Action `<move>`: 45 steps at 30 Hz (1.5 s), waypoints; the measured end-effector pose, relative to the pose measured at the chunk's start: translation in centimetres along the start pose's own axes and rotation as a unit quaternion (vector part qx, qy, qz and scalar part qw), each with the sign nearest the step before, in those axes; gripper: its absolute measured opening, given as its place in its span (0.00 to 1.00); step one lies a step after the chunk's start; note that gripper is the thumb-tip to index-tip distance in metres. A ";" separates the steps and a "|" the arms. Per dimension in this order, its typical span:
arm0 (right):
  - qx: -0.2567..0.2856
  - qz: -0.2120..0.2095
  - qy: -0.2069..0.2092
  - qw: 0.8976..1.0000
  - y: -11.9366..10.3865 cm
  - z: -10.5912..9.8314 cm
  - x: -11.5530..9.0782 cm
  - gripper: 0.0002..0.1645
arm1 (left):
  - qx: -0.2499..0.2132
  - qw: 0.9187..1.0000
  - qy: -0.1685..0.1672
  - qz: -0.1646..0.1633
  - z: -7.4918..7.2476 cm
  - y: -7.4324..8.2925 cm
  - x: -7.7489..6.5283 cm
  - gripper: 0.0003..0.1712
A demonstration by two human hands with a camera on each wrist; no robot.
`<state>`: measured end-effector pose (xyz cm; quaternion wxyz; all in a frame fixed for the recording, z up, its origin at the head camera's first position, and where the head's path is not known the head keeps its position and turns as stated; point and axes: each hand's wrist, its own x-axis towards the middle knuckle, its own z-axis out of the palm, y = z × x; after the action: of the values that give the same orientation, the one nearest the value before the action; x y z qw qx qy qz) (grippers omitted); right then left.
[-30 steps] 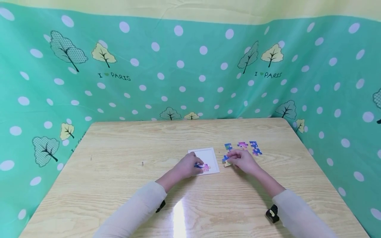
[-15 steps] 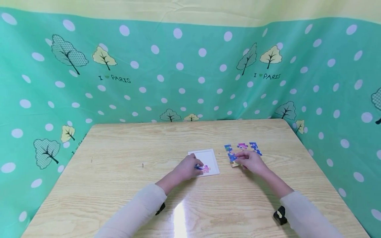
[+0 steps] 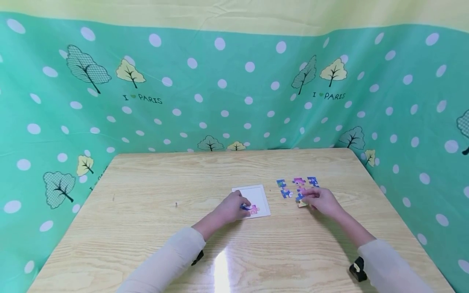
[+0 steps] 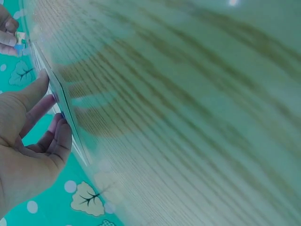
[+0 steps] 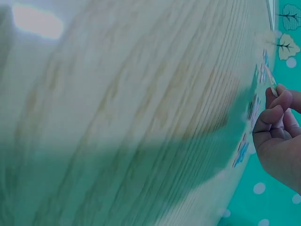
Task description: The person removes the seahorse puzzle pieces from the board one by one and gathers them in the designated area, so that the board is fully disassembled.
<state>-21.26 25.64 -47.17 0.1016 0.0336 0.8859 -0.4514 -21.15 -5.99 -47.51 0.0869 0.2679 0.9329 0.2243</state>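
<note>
In the head view a square white puzzle tray (image 3: 259, 195) lies on the table. A pink puzzle piece (image 3: 254, 209) and a blue puzzle piece (image 3: 244, 207) sit at its near edge. My left hand (image 3: 231, 206) rests its fingertips there, thumb and fingers spread around the blue piece; the left wrist view shows the fingertips against the tray (image 4: 60, 87). To the right, my right hand (image 3: 323, 201) pinches a blue and yellow puzzle piece (image 3: 301, 202) between thumb and fingers. That piece appears edge-on and tilted in the right wrist view (image 5: 270, 77).
Several loose puzzle pieces lie beyond the right hand, among them a blue one (image 3: 281, 183), a pink one (image 3: 298, 181) and a dark blue one (image 3: 312, 180). A wooden table (image 3: 146, 228) carries everything. Green dotted cloth (image 3: 220, 93) hangs behind and beside it.
My right hand has moved to the right with its piece, uncovering a blue and white piece and covering part of the right-hand ones. The left hand has stayed on the tray.
</note>
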 end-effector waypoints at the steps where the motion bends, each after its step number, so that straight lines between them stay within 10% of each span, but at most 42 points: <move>1: -0.004 0.002 0.000 1.000 0.1 -0.1 -0.1 0.19 | 0.002 1.000 0.000 0.000 0.1 -0.1 0.0 0.18; 45: -0.070 0.040 0.018 0.997 3.7 -4.4 -0.9 0.22 | 0.007 1.000 0.003 0.003 0.0 0.3 -0.1 0.17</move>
<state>-20.50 31.40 -47.42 0.1056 0.0697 0.9151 -0.3828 -20.93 -5.87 -47.34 0.0815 0.2705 0.9339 0.2190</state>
